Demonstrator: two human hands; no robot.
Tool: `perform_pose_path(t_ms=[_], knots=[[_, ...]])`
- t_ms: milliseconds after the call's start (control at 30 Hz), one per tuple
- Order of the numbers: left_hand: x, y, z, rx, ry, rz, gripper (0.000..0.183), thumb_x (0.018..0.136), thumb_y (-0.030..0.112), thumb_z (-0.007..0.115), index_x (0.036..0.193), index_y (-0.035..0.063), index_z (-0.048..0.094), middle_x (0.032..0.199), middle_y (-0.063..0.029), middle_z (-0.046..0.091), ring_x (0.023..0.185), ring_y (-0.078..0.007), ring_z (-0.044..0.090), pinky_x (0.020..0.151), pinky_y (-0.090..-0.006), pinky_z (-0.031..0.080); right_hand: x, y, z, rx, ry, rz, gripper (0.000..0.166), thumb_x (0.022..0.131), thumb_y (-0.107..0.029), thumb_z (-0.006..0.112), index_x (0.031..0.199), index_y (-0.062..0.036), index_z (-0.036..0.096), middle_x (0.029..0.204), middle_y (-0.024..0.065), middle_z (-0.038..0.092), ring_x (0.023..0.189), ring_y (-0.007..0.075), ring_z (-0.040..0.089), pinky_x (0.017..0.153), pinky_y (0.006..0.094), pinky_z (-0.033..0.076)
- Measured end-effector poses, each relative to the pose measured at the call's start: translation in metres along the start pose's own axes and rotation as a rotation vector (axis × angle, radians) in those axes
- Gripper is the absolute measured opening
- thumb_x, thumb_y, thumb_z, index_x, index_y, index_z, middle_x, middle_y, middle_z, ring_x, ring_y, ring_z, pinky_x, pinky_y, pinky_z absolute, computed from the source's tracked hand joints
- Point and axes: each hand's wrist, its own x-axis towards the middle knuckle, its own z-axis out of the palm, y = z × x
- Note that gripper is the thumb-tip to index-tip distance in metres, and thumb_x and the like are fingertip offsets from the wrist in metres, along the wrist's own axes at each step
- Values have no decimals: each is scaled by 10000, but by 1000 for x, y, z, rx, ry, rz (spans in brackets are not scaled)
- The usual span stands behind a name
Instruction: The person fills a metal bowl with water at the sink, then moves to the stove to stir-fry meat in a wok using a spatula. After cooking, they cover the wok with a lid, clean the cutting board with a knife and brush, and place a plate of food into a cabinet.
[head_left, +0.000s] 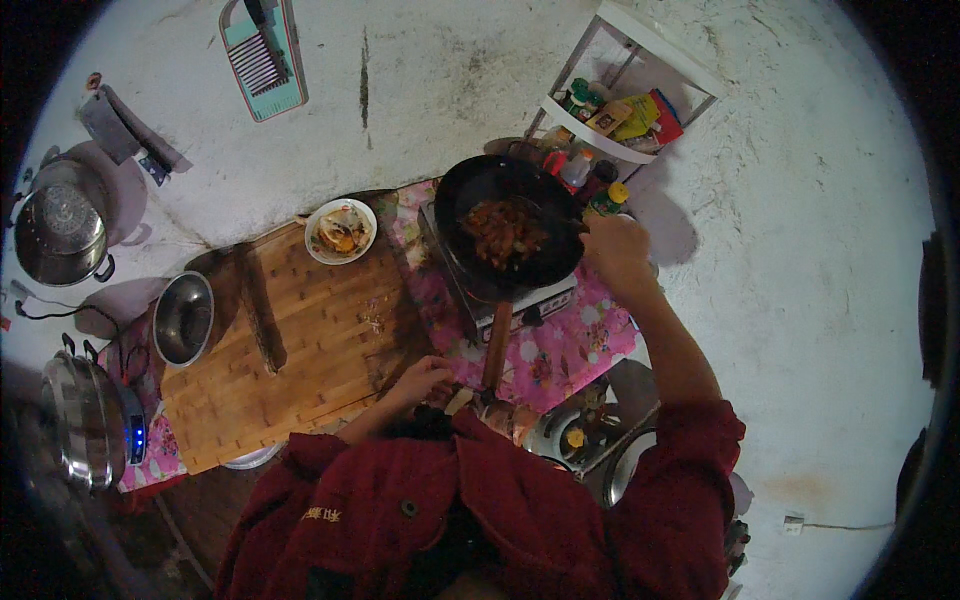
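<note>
A black wok with a wooden handle sits on a portable stove. Browned chunks of food lie in the wok. My right hand is at the wok's right rim, fingers bent, close to a yellow-capped bottle; whether it grips something thin there is too dark to tell. My left hand hovers by the near right edge of a wooden cutting board, left of the wok handle, fingers curled and partly in shadow; what is between them does not show.
On the board stand a bowl with food remains and a metal bowl. Bottles and packets fill a corner rack behind the wok. A cleaver and a grater hang on the wall. A steamer pot stands at the left.
</note>
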Motion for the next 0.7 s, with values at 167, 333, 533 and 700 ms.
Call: perform_pose_path(t_ms=[167,333,533,700], knots=[[3,-2,1,-3,-55,-8,322,871,241,565,1135,79,479,949,-41,590,784,-135,584,678,-278,485,-21,-11,23,-32,7,-107,120,803,-162,580,906,-105,603,796,104,573,746,279,614,581,401,488],[4,-1,1,5,-43,25,319,850,235,578,1114,77,497,917,-32,594,764,-122,582,654,-257,473,-28,-10,17,-28,18,-81,165,811,-255,595,936,-147,604,812,96,581,772,285,618,603,420,478],[-4,2,6,-102,-31,-1,245,856,213,566,1051,75,510,912,-39,595,731,-123,570,638,-258,473,-49,-10,4,-73,-5,-59,174,791,-248,609,948,-174,621,839,92,585,792,276,617,605,415,478],[-3,5,17,-37,-16,-31,218,889,215,545,1060,86,511,932,-46,594,791,-143,580,680,-285,486,-58,-6,-17,-52,56,-88,155,746,-117,560,887,-122,622,804,93,572,787,255,601,633,374,483]])
